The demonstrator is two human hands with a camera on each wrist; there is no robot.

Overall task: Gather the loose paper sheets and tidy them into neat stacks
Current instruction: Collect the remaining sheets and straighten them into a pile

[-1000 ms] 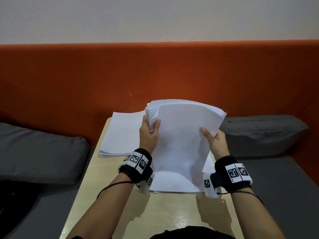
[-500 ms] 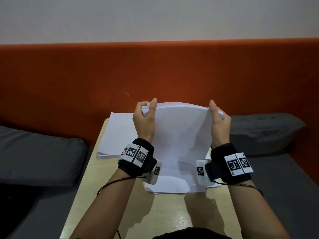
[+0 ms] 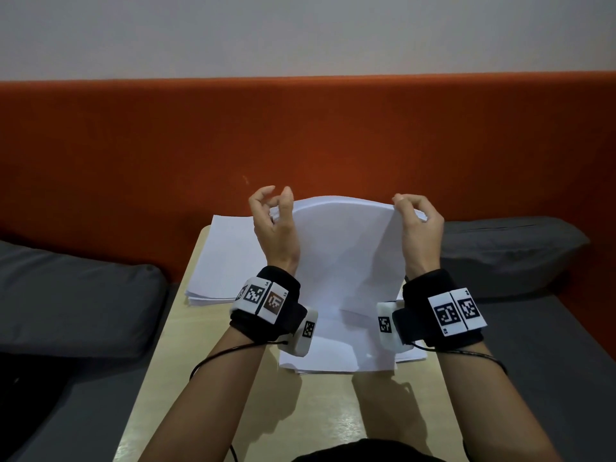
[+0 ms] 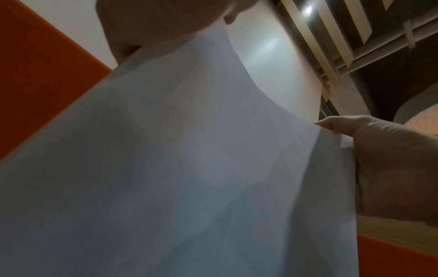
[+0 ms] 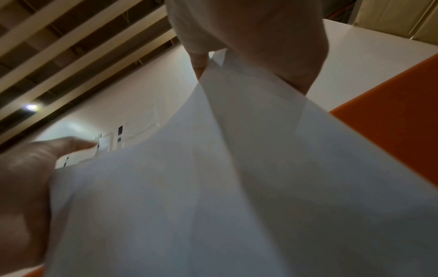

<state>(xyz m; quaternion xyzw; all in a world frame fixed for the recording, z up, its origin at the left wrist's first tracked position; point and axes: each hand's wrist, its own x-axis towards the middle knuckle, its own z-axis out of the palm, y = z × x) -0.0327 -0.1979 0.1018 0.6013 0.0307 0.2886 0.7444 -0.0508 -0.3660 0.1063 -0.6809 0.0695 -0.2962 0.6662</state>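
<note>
- Table (image 3: 213,388): pale wood top, narrow, running away from the person; taken as the landmark for all places below.
- Forearms: both reach over the table's near half; each wrist wears a black band with black-and-white square markers and a thin cable.
- Flat paper stack (image 3: 336,358): white sheets lying on the table's middle, edges uneven, partly hidden by the wrists.
- Held paper bundle (image 3: 346,258): white sheets stood upright above the middle of the table, lower edge resting on the flat paper stack, top edge bowed, sheets slightly fanned at the upper corners.
- Left hand (image 3: 275,228): at the bundle's upper left corner, fingers curled, thumb and fingertips pinching the sheets.
- Right hand (image 3: 420,228): at the bundle's upper right corner, fingers curled, pinching the sheets between thumb and fingertips.
- Second paper stack (image 3: 230,261): white, thicker, lying on the table's far left corner, overhanging its left edge.
- Grey cushions (image 3: 76,301): one each side of the table, on a grey seat.
- Orange backrest (image 3: 300,135): padded, behind the table's far end, a pale wall above it.
</note>
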